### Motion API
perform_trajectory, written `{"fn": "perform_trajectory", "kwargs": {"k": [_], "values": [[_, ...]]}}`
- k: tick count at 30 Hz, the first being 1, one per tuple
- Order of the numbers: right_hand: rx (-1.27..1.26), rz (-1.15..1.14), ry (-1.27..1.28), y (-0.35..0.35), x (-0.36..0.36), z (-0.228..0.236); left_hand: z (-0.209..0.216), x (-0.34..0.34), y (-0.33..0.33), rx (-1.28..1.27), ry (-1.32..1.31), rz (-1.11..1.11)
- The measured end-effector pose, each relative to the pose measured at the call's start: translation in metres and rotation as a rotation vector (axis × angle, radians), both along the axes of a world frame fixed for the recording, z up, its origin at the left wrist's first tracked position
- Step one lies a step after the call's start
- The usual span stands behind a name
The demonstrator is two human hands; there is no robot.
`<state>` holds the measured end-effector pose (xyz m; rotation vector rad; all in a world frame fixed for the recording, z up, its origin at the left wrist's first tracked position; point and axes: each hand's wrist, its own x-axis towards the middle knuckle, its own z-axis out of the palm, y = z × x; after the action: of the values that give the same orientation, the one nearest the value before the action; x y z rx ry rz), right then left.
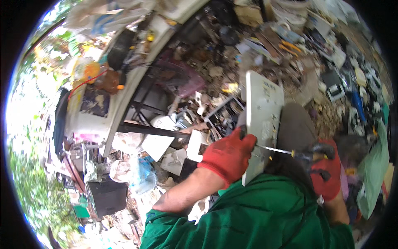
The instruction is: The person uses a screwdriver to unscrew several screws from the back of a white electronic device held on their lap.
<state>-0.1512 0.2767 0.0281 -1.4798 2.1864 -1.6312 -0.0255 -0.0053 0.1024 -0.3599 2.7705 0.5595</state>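
Close against my body, a flat off-white plastic panel [262, 112] with several small openings stands tilted up on its edge near my knees. My left hand [229, 157], in a red work glove with dark smudges, grips its left edge with the fingers closed. A screwdriver [305, 156] with a dark and yellow handle is wrapped in my right hand [326, 174], also red-gloved. Its metal shaft points left across the panel, and the tip ends near my left fingers. Whether the tip touches the panel, I cannot tell.
Scrap and broken parts cover the ground ahead. A white table [124, 87] with a dark metal frame stands at left, a crumpled blue plastic bag [143, 176] below it. Orange-handled tool [291, 46] lies far right; a pale green plastic sheet [373, 170] hangs near my right arm.
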Motion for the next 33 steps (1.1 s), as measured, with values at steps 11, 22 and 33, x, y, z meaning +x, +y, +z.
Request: {"fn": "perform_trajectory", "kwargs": {"k": [11,22,33], "values": [[-0.062,-0.12,-0.141,0.007,0.004,-0.007,-0.014,0.01,0.008,-0.323,0.276,-0.085],[-0.023,-0.135,-0.308,0.006,0.02,-0.015,-0.031,0.006,0.011,-0.499,0.365,-0.243],[-0.151,-0.357,-0.525,0.041,0.029,-0.054,0.026,-0.014,-0.022,-0.156,0.172,-0.329]]}}
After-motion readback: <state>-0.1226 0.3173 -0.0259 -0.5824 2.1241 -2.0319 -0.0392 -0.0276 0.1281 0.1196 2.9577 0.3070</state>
